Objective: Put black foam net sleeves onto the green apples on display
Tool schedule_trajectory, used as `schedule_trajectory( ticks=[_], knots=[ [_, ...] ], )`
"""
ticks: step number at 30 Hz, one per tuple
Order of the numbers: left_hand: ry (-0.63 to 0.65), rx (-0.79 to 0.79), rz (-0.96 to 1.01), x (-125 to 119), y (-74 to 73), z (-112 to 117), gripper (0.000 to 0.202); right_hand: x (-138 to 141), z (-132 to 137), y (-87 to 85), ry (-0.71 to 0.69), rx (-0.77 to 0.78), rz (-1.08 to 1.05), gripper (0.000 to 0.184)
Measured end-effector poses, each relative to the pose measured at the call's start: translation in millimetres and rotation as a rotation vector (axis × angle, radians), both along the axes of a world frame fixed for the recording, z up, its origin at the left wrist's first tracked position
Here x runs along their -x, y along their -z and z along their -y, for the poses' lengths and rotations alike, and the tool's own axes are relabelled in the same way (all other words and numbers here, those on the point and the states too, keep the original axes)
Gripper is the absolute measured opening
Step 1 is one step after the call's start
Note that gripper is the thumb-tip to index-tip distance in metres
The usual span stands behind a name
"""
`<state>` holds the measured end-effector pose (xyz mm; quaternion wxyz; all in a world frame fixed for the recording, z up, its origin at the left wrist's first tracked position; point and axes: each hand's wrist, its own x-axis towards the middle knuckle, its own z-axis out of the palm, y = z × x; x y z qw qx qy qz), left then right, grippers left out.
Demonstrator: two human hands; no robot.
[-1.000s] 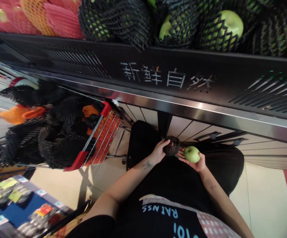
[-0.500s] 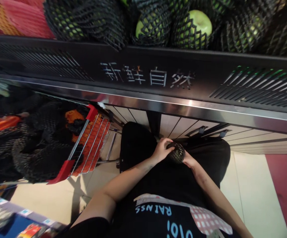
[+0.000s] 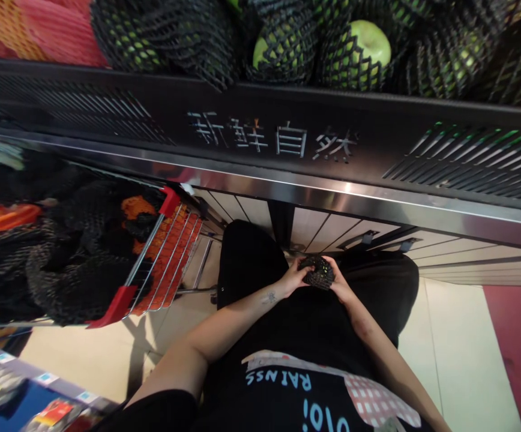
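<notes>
Low over my lap, an apple in a black foam net (image 3: 320, 274) is held between both hands, with specks of green showing through the mesh. My left hand (image 3: 295, 278) grips its left side, thumb and fingers bent over the net. On the opposite side, my right hand (image 3: 339, 282) is curled around it, its fingertips partly hidden. Above, on the display shelf, lie green apples (image 3: 368, 45) in the same black nets, one with its top bare.
A dark shelf front (image 3: 260, 135) with a metal edge runs across ahead of my knees. To the left stands a shopping cart (image 3: 165, 258) heaped with black and orange foam nets (image 3: 75, 240). Pink foam nets (image 3: 62, 30) lie at the upper left. A low blue shelf (image 3: 15, 402) holds packets.
The netted apple has turned between my hands, and the right-hand fingers have come up over its far side. The left hand has shifted slightly with it.
</notes>
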<state>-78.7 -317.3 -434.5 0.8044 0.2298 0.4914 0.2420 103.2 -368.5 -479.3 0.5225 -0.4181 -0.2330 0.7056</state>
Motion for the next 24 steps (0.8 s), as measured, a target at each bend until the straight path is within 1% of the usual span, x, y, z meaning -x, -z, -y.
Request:
schedule_trajectory(
  ticks=[3, 4, 7, 8, 9, 12, 16, 18, 20, 22, 24],
  knots=[
    [-0.049, -0.061, -0.029, 1, 0.0, -2, 0.049, -2, -1, 3.2, 0.093, 0.019, 0.045, 0.032],
    [-0.062, -0.085, -0.043, 1, -0.3, -2, 0.051, -2, -1, 3.9, 0.098, 0.031, 0.037, 0.026],
    [-0.083, -0.14, -0.086, 4, -1.2, -4, 0.053, -3, -1, 1.8, 0.06, 0.074, -0.036, 0.05],
    [-0.084, -0.152, -0.099, 6, -1.5, -4, 0.054, -3, -1, -0.5, 0.047, 0.085, -0.068, 0.053],
    [-0.084, -0.163, -0.112, 7, -1.8, -4, 0.056, -3, -1, -3.5, 0.039, 0.091, -0.101, 0.052],
    [-0.071, -0.19, -0.136, 9, -2.6, -4, 0.059, -3, 0, -14.5, 0.037, 0.091, -0.188, 0.039],
    [-0.035, -0.192, -0.128, 10, -3.2, -4, 0.055, -3, 2, -24.5, 0.016, 0.097, -0.263, 0.045],
    [-0.015, -0.189, -0.112, 10, -2.3, -5, 0.055, -2, 2, -25.6, 0.016, 0.11, -0.271, 0.047],
    [0.012, -0.181, -0.084, 10, -0.4, -7, 0.051, -2, 1, -24.8, 0.035, 0.124, -0.258, 0.042],
    [0.057, -0.166, -0.052, 10, 1.6, -8, 0.047, -2, 0, -22.9, 0.074, 0.133, -0.235, 0.038],
    [0.116, -0.156, -0.031, 10, 2.5, -8, 0.046, -2, -2, -20.1, 0.124, 0.138, -0.208, 0.04]
  ],
)
